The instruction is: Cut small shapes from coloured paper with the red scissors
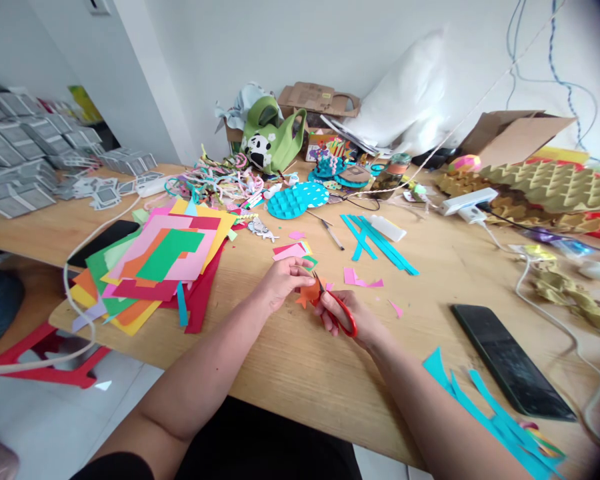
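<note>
My left hand [284,283] pinches a small piece of orange paper [309,292] above the wooden table. Red-handled scissors [347,320] are in my right hand [353,319], with fingers through the handle loops and the blades beside the orange paper. Just beyond my left hand lie small pink, green and other coloured paper pieces [290,251]. Pink scraps [363,279] lie past my right hand. To the left is a stack of coloured paper sheets [170,255] with a green piece on top.
Blue strips [380,245] and a pen [333,235] lie ahead. A phone [513,360] and more blue strips [500,427] are at the right. Behind stand a green panda bag [275,137], a string pile [220,180], egg trays [555,187] and cables.
</note>
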Tool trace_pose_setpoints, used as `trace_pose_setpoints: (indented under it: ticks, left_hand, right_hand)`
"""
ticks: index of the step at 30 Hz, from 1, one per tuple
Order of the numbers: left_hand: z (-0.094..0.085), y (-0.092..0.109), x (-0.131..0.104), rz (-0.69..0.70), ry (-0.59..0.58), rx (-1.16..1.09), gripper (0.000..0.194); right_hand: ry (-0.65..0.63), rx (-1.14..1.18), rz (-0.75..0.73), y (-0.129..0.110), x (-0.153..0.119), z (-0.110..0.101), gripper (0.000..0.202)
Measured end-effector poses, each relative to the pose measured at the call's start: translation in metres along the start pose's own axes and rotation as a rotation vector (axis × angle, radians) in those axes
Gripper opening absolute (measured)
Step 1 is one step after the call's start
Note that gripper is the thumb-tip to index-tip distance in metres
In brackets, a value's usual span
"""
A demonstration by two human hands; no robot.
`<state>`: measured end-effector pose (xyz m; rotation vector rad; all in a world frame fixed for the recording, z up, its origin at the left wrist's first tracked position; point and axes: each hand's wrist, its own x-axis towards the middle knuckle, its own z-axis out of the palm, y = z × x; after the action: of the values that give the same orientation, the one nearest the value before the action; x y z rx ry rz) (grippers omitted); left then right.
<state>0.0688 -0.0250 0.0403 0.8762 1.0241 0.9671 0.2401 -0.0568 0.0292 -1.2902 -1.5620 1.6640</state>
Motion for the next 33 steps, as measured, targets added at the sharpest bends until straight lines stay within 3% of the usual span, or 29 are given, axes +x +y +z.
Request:
trace_pose_setpoints:
  ticks: [33]
  left_hand:
    - [-0.0009, -0.0041, 0.0025, -0.033, 0.008, -0.099, 0.038]
  right_hand:
    - [0.061, -0.006, -0.008, 0.0027, 0.0012, 0.0032, 0.060]
